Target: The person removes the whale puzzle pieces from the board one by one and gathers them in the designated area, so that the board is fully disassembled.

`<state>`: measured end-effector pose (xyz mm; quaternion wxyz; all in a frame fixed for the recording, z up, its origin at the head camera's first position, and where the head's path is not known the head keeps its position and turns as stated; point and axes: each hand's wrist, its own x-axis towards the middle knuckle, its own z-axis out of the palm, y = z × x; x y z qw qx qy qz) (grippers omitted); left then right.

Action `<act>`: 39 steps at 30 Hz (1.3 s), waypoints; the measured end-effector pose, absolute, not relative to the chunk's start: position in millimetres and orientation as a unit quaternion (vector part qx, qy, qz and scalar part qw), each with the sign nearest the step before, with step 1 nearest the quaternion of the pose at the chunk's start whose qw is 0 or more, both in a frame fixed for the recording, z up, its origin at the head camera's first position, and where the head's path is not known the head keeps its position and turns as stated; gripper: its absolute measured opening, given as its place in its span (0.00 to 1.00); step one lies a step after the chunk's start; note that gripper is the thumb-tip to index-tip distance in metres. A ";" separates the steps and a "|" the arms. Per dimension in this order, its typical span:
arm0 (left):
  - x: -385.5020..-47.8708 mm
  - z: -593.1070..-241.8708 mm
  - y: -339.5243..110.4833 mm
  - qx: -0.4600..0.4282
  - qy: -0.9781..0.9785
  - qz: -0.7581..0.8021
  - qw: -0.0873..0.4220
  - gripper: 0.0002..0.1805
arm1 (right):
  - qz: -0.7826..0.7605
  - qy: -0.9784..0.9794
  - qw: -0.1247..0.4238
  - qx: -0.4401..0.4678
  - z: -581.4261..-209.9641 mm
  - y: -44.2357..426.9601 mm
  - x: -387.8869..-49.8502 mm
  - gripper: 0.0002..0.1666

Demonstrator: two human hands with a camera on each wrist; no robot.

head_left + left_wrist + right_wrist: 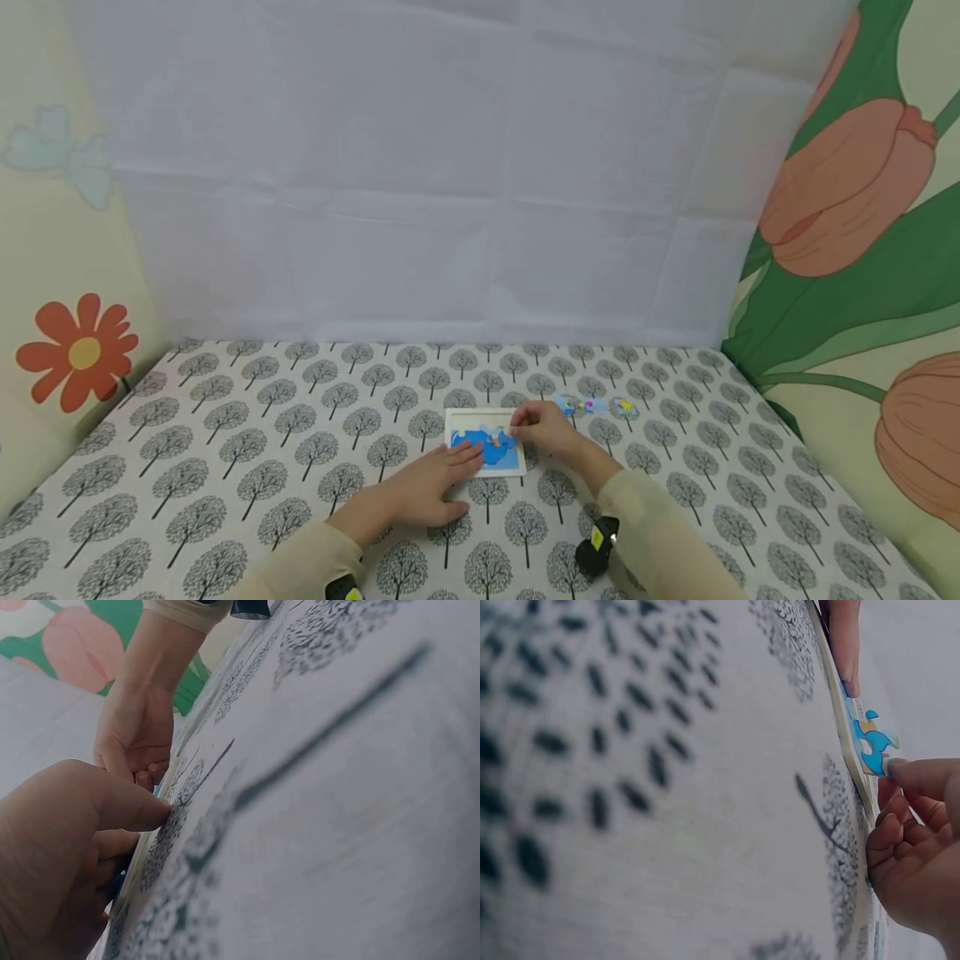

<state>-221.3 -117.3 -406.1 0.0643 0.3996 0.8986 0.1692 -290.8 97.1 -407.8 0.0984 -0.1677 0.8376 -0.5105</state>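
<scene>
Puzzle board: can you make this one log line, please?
left hand: rests on puzzle board | right hand: pinches puzzle piece | loose pieces: right of board

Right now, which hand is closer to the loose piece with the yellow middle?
The right hand. It is by the right edge of the picture board, with the loose piece off to its right. The left hand is farther away, over the board's lower left corner.

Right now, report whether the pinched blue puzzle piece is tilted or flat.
Tilted: the right hand holds the piece angled up from the white rectangular tray.
</scene>
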 end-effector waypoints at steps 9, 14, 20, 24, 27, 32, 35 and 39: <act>-221.4 -406.9 -117.5 0.400 0.899 0.167 0.062 0.34 | -0.511 0.838 0.104 -0.161 -410.0 97.1 -292.1 0.04; -221.1 -407.8 -117.8 0.404 0.897 0.169 0.056 0.34 | -0.520 0.834 0.113 -0.148 -410.1 98.3 -293.0 0.03; -221.0 -407.3 -117.9 0.401 0.899 0.166 0.059 0.34 | -0.527 0.829 0.126 -0.137 -409.1 99.5 -294.0 0.03; -220.7 -407.8 -117.4 0.399 0.900 0.166 0.055 0.34 | -0.537 0.822 0.135 -0.133 -407.7 100.3 -294.4 0.02; -220.9 -408.6 -116.7 0.396 0.901 0.166 0.054 0.34 | -0.544 0.817 0.139 -0.130 -404.7 101.3 -294.3 0.02; -221.7 -410.6 -115.8 0.394 0.903 0.163 0.055 0.35 | -0.533 0.825 0.132 -0.132 -399.5 107.9 -295.7 0.05; -222.1 -411.2 -116.1 0.395 0.902 0.162 0.054 0.35 | -0.529 0.831 0.119 -0.125 -396.5 114.5 -297.1 0.05; -222.0 -411.2 -117.2 0.399 0.900 0.166 0.053 0.34 | -0.539 0.828 0.101 -0.120 -392.4 124.2 -297.9 0.05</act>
